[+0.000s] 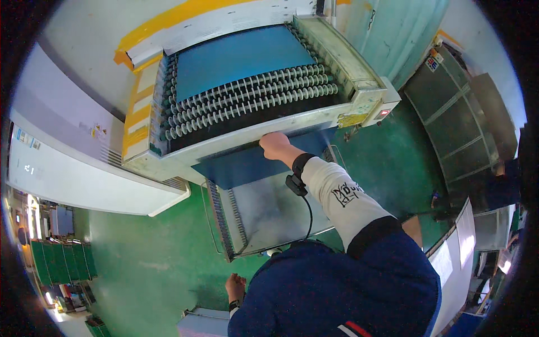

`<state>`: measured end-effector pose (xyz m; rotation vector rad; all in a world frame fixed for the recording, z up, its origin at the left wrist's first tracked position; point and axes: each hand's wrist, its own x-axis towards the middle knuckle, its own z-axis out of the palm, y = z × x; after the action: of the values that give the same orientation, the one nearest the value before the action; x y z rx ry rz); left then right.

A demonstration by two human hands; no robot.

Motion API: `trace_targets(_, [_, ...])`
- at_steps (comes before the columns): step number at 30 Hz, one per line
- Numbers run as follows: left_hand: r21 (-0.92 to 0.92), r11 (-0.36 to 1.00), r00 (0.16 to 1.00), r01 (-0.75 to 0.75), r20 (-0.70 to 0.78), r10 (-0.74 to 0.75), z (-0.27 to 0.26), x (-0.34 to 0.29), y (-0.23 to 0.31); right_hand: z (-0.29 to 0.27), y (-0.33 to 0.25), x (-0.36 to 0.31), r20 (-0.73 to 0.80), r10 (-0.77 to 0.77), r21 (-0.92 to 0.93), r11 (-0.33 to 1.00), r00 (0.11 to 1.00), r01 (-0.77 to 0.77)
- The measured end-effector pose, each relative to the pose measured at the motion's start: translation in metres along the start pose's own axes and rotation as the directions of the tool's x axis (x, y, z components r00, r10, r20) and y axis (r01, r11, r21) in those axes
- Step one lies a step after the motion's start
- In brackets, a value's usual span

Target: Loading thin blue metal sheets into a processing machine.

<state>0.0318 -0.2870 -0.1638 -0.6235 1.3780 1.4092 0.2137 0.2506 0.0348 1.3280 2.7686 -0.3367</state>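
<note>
My right hand is closed on the upper edge of a dark blue flat panel, just in front of the machine's front wall. The panel hangs tilted below that wall, over a low metal rack cart with slotted sides. A black strap with a small dark device and cable circles my right wrist. My left hand hangs low beside my body, fingers curled, with nothing visible in them. In the roller machine, a bright blue panel lies behind several rows of white disc rollers.
A white cabinet stands left of the machine. Green racks are at the far left. Grey metal panels stand at the right, and a pale box is near my left side. The floor is green.
</note>
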Motion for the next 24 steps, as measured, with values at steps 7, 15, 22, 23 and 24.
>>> trace_targets(7, [-0.011, 0.999, 0.998, 0.036, 0.048, -0.036, -0.017, 0.016, 0.001, -0.003, -0.004, -0.002, -0.041, -0.014, -0.002, 1.000, 0.999, 0.014])
trace_targets(15, [0.062, 0.998, 0.999, -0.006, 0.035, 0.004, 0.004, 0.006, 0.008, -0.008, -0.005, -0.003, -0.025, 0.010, 0.006, 1.000, 1.000, -0.010])
trace_targets(22, [0.201, 0.977, 0.997, -0.067, 0.055, 0.057, -0.008, 0.020, -0.001, -0.001, 0.000, -0.001, -0.041, 0.008, -0.003, 1.000, 0.999, -0.009])
trace_targets(23, [0.264, 0.959, 0.991, -0.106, 0.106, 0.080, -0.012, 0.021, -0.001, -0.001, 0.000, -0.001, -0.047, 0.009, 0.001, 1.000, 0.999, -0.009])
trace_targets(24, [0.322, 0.935, 0.983, -0.147, 0.156, 0.101, -0.015, 0.021, -0.002, -0.001, -0.001, -0.001, -0.053, 0.007, 0.005, 1.000, 0.999, -0.007])
